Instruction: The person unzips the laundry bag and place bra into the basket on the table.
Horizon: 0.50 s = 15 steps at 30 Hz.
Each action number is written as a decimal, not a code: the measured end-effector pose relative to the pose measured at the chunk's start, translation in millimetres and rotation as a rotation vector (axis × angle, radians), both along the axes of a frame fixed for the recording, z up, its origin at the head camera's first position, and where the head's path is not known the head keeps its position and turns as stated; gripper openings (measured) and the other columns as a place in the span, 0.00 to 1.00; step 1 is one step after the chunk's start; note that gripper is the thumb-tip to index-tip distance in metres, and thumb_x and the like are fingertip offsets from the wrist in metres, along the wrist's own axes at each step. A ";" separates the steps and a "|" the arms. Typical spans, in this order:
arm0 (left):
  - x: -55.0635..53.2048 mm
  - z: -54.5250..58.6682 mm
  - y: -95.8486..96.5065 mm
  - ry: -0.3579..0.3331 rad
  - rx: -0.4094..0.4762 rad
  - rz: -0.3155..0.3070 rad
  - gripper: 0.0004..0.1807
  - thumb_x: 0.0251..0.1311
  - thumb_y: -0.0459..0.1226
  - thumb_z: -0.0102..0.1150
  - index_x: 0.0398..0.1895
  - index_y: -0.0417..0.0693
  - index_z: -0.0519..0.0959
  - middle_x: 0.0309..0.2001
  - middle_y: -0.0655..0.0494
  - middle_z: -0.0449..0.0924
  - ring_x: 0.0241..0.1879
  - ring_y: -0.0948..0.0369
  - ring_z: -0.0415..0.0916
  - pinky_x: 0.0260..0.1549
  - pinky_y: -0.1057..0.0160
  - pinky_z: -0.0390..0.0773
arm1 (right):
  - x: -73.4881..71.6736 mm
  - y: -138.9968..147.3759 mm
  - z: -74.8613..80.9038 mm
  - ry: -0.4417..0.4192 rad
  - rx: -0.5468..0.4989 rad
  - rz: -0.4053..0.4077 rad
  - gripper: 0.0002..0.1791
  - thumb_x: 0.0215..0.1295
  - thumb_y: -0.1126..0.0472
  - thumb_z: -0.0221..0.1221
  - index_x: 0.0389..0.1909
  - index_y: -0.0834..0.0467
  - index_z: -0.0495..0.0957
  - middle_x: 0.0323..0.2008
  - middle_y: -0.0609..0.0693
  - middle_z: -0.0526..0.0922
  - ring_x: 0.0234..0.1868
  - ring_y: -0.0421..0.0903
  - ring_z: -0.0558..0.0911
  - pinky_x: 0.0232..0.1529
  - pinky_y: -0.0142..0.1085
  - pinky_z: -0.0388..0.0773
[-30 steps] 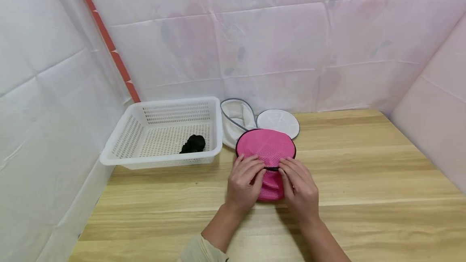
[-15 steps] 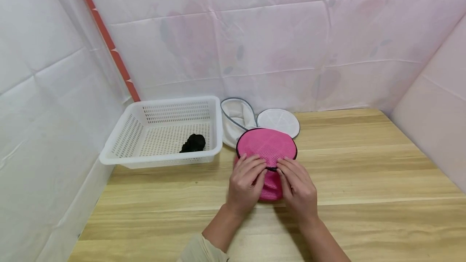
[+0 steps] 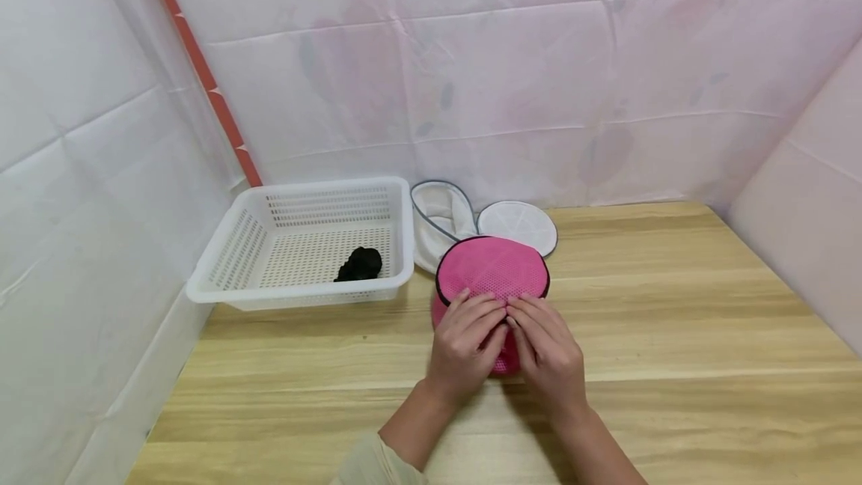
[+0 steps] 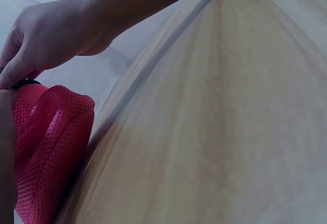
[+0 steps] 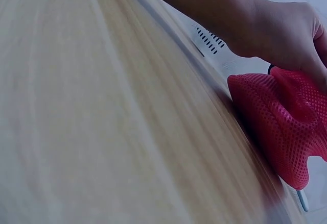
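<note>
A pink mesh laundry bag (image 3: 494,268) with a round lid and black trim stands on the table. At the front of its rim, my left hand (image 3: 465,343) pinches the edge between thumb and fingers. My right hand (image 3: 548,350) pinches the same edge just beside it, the two sets of fingertips nearly meeting. The fingers hide the black trim there. Below the hands, the soft mesh side (image 4: 56,137) sags in folds in the left wrist view. The right wrist view also shows the bag's creased mesh (image 5: 278,117) close to the tabletop.
A white plastic basket (image 3: 299,294) stands at the left with a crumpled black cloth item (image 3: 360,264) inside. Behind the pink bag lie a white mesh bag (image 3: 431,234) with grey trim and a round white mesh piece (image 3: 518,227). White sheeting (image 3: 498,81) hangs behind the table (image 3: 673,365).
My left hand has shifted right along the rim and my right hand slightly left, closing the gap between them. The stretch of black trim that showed between the fingers is now covered.
</note>
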<state>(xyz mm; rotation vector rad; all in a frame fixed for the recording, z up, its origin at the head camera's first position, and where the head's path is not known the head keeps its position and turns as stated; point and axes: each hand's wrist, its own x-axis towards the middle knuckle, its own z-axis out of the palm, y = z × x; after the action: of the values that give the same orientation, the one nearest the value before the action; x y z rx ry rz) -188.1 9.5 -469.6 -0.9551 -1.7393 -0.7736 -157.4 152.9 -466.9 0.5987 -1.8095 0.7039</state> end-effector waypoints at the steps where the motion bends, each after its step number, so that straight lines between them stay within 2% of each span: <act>1: 0.1 0.0 0.2 0.001 0.001 -0.001 0.12 0.52 0.31 0.69 0.41 0.42 0.87 0.42 0.52 0.87 0.49 0.56 0.84 0.55 0.49 0.78 | 0.2 -0.1 0.1 0.001 0.000 -0.001 0.18 0.73 0.58 0.54 0.39 0.70 0.85 0.41 0.62 0.87 0.46 0.60 0.83 0.66 0.36 0.71; 15: -1.8 0.0 -0.8 -0.007 0.006 0.002 0.09 0.52 0.29 0.69 0.37 0.42 0.87 0.41 0.52 0.88 0.48 0.57 0.84 0.55 0.49 0.78 | 0.3 1.1 -0.2 -0.004 -0.013 -0.005 0.17 0.73 0.60 0.54 0.39 0.70 0.85 0.40 0.62 0.86 0.45 0.60 0.83 0.65 0.41 0.72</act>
<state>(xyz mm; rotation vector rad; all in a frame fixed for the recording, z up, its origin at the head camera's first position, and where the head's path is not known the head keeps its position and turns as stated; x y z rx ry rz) -190.0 8.8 -469.5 -0.9478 -1.7425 -0.7810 -157.1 154.0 -467.1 0.5843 -1.8087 0.7137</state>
